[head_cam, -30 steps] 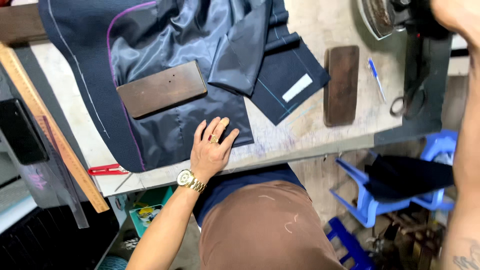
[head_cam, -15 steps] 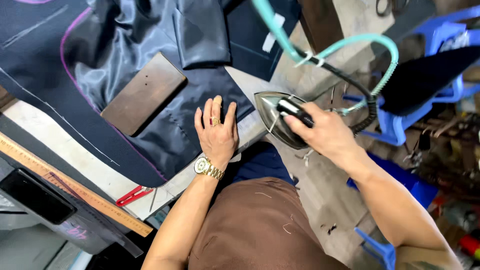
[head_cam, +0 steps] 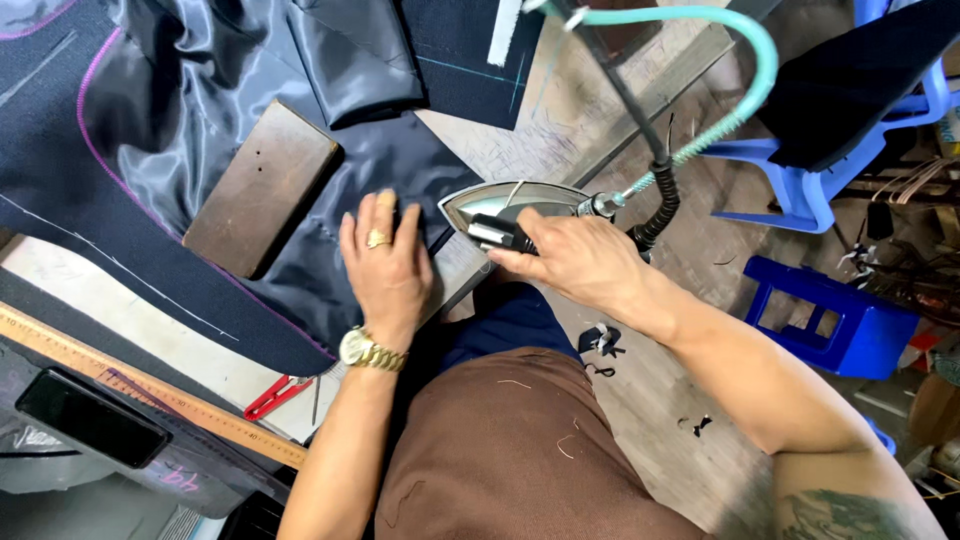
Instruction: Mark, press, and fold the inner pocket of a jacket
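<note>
**Iron held just right of the flat hand, nose toward the cloth**

At the far left a phone (head_cam: 92, 417) and a wooden ruler (head_cam: 150, 388) lie along the table edge, with red snips (head_cam: 276, 396) beside them. A wooden block (head_cam: 262, 186) rests on the dark jacket lining (head_cam: 180, 130). The left hand (head_cam: 385, 262) lies flat on the lining, fingers spread, grasping nothing. Just to its right sits the iron (head_cam: 510, 207), its long axis roughly level, pointed nose toward the left hand and nearly touching it. The right hand (head_cam: 570, 258) is wrapped closed around the iron's black handle. A teal hose (head_cam: 745, 95) and black cord rise from its rear. I cannot tell whether the soleplate touches the cloth or table edge; the handle is mostly hidden by the fingers. Blue stools (head_cam: 825, 315) stand at right.
</note>
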